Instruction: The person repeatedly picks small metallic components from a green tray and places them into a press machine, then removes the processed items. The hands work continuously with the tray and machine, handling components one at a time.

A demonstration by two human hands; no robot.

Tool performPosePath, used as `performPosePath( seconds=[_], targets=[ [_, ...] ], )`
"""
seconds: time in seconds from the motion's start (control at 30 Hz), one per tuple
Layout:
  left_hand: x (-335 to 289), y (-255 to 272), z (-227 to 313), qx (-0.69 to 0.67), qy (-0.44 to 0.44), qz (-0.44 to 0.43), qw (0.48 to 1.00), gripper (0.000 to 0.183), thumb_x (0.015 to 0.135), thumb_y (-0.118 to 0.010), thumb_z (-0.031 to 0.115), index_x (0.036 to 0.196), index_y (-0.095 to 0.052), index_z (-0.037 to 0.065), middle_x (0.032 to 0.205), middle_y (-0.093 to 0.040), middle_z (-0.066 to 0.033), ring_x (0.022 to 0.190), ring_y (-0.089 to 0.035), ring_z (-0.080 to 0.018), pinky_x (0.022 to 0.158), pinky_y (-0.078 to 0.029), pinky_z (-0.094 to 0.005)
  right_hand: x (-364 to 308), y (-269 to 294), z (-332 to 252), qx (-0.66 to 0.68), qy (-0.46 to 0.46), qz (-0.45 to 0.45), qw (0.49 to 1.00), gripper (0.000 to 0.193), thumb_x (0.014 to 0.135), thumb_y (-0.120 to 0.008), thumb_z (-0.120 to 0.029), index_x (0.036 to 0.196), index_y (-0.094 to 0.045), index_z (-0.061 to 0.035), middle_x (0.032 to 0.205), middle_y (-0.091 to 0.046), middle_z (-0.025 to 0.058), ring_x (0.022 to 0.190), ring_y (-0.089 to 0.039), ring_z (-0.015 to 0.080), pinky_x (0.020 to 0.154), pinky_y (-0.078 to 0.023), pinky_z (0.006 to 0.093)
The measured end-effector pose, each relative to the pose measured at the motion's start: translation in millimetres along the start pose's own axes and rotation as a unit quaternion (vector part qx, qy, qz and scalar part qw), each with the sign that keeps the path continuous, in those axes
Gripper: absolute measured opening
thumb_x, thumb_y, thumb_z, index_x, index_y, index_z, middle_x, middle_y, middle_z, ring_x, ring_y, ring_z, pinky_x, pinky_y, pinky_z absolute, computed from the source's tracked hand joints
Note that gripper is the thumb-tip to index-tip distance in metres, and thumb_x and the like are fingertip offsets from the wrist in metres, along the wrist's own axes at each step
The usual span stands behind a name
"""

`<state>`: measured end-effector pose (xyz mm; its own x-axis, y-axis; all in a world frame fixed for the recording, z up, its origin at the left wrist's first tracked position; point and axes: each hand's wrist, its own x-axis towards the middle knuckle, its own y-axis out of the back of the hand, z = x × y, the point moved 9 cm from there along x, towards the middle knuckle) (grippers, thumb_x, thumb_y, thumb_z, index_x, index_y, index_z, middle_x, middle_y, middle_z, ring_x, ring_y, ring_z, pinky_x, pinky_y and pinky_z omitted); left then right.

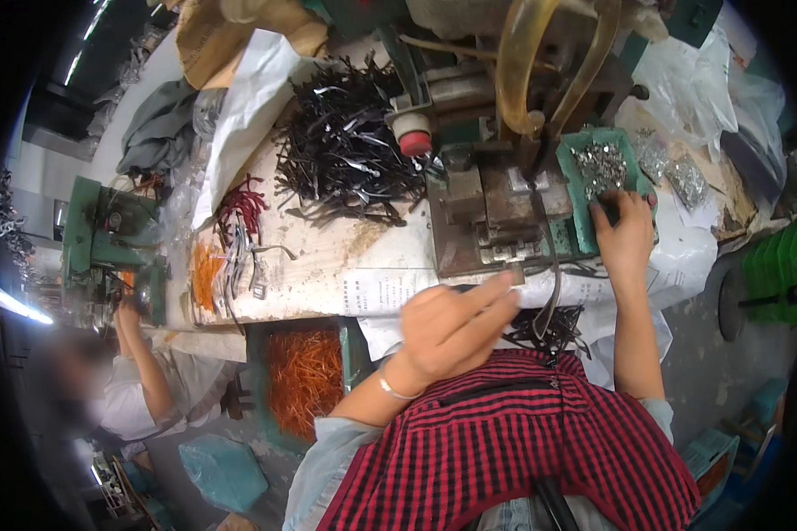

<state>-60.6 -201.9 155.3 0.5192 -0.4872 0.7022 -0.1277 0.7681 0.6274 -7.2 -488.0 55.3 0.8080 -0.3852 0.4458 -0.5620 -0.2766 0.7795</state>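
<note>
My left hand (456, 323) hovers blurred above my lap, in front of the metal press machine (496, 199); its fingers are stretched out and seem to pinch a thin dark strip, though the blur hides it. My right hand (627, 232) reaches into a green tray (584, 177) of small shiny metal pieces, with its fingertips down among them. A pile of black straps (350, 155) lies on the paper-covered bench (328, 265) left of the machine. More black straps (553, 327) lie in my lap on a red checked apron.
Red and orange strap bundles (239, 208) lie at the bench's left end. A bin of orange straps (305, 376) sits under the bench. Another person (133, 380) works at a green machine (106, 234) on the left. Plastic bags of metal parts (673, 173) lie to the right.
</note>
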Motion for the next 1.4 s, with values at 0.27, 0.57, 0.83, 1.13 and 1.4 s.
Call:
performPosePath(
  seconds=[0.27, 0.57, 0.83, 1.13, 1.4],
  targets=[
    [28, 85, -96, 0.216, 0.078, 0.125, 0.965, 0.020, 0.080, -0.075, -0.006, 0.097, -0.077, 0.005, 0.117, -0.076, -0.0132, 0.095, -0.072, -0.0277, 0.082, -0.055, -0.0344, 8, 0, 8, 0.053, -0.020, 0.022, 0.998, 0.011, 0.085, -0.073, -0.014, 0.094, -0.071, -0.0080, 0.093, -0.070, 0.0123, 0.091, -0.067, 0.0361, 0.082, -0.052, 0.0478],
    [-45, 26, -231, 0.316, 0.103, -0.049, 0.942, 0.026, 0.079, -0.076, 0.003, 0.103, -0.081, 0.013, 0.131, -0.070, -0.0045, 0.087, -0.059, -0.0286, 0.085, -0.050, -0.0378, -25, 43, 41, 0.250, -0.083, 0.059, 0.963, 0.017, 0.094, -0.068, -0.003, 0.109, -0.075, -0.0019, 0.090, -0.072, 0.0057, 0.081, -0.065, 0.0150, 0.077, -0.052, 0.0282],
    [-13, 25, -228, 0.069, 0.234, 0.055, 0.968, 0.019, 0.095, -0.071, 0.007, 0.113, -0.072, 0.000, 0.101, -0.075, -0.0165, 0.086, -0.072, -0.0299, 0.079, -0.055, -0.0368, 11, 46, -69, 0.465, -0.011, -0.073, 0.882, 0.015, 0.095, -0.069, -0.002, 0.108, -0.073, 0.0016, 0.101, -0.075, 0.0074, 0.093, -0.069, 0.0145, 0.086, -0.053, 0.0277],
    [-14, 27, -191, -0.015, 0.232, 0.170, 0.958, 0.014, 0.098, -0.069, 0.004, 0.110, -0.075, -0.002, 0.119, -0.070, -0.0142, 0.108, -0.068, -0.0230, 0.093, -0.054, -0.0331, 24, 22, -113, 0.540, -0.018, 0.009, 0.841, 0.046, 0.089, -0.073, -0.002, 0.131, -0.056, 0.0031, 0.105, -0.075, 0.0122, 0.098, -0.072, 0.0193, 0.089, -0.053, 0.0320],
    [96, 68, -72, -0.300, 0.059, 0.235, 0.923, 0.013, 0.099, -0.064, 0.001, 0.102, -0.066, -0.011, 0.102, -0.073, -0.0281, 0.075, -0.074, -0.0276, 0.069, -0.063, -0.0340, 17, 35, -135, 0.605, -0.092, -0.080, 0.787, 0.055, 0.089, -0.073, -0.001, 0.139, -0.051, 0.0028, 0.112, -0.074, 0.0158, 0.105, -0.070, 0.0194, 0.096, -0.051, 0.0353]
  ],
)
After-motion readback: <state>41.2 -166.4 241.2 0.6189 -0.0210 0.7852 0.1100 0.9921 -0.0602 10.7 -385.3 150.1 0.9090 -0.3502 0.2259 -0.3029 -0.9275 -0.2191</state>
